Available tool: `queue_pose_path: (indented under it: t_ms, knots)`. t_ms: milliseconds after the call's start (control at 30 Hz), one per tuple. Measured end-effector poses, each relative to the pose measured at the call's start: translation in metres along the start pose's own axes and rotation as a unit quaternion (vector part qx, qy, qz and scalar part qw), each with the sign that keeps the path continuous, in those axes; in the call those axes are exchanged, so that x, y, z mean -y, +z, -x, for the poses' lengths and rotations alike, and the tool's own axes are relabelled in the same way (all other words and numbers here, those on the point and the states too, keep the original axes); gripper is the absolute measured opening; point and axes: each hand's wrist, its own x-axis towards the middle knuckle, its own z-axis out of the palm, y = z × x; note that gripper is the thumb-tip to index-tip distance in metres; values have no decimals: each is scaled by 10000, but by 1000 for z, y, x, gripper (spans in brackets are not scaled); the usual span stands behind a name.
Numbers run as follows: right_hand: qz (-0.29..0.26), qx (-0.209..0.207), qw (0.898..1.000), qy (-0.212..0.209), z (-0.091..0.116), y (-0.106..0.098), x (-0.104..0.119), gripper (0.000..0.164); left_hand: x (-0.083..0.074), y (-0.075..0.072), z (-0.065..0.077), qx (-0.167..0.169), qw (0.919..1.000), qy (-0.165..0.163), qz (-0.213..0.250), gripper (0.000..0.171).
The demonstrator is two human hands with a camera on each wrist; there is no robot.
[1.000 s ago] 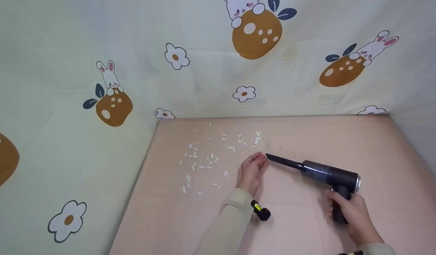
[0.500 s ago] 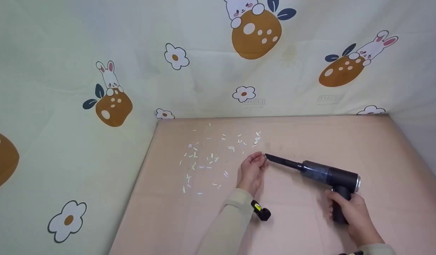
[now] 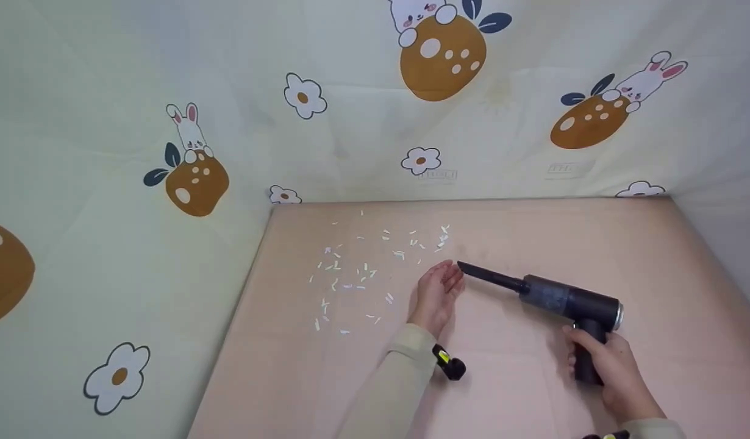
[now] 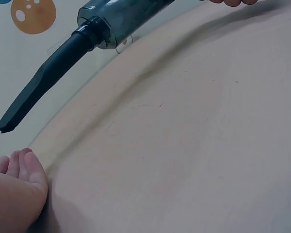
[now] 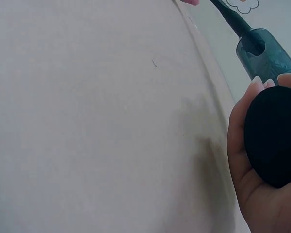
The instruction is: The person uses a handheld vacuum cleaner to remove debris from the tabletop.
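Observation:
My right hand (image 3: pixel 619 372) grips the handle of a black handheld vacuum cleaner (image 3: pixel 594 305), fingers curled round it. Its clear dust cup (image 5: pixel 269 60) and long narrow nozzle (image 4: pixel 43 80) point left. Close by the nozzle's tip is my left hand (image 3: pixel 436 299), its fingers loosely bent. In the left wrist view those fingers (image 4: pixel 26 165) sit just below the tip, with a visible gap and nothing held. Thin white paper scraps (image 3: pixel 364 268) lie scattered on the table to the left of and beyond my left hand. Both hands are raised above the surface.
The pinkish-beige tabletop (image 3: pixel 503 390) reaches back to a pale curtain (image 3: pixel 350 146) printed with rabbits and flowers. More curtain hangs along the left and right sides. A black wrist camera (image 3: pixel 450 364) sticks out from my left sleeve.
My left fingers have loosened and spread slightly away from the nozzle tip. The vacuum cleaner has shifted only a little to the right; the paper scraps lie as before.

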Motion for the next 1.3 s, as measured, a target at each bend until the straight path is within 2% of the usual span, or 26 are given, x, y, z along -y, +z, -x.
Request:
queue_pose_path:
  t_ms: [200,433,667,833,1133,1300]
  knots:
    - [-139,95,9997,168,-3,-2,-3,53,3,3,3,280,9974,-435,511,43]
    - [-391,152,9984,374,-4,-5,-4,52,6,7,9,349,9971,-426,516,51]
    - [-553,62,9980,312,-3,-1,-2,52,19,10,11,586,9951,-464,651,57]
    - [-435,17,9985,325,-3,4,1,53,27,11,16,783,9937,-543,598,60]
    - [-229,-71,9994,269,-2,12,2,53,40,14,21,723,9952,-617,221,58]
    - [-234,-70,9995,223,-1,17,1,56,49,19,27,711,9941,-790,234,52]
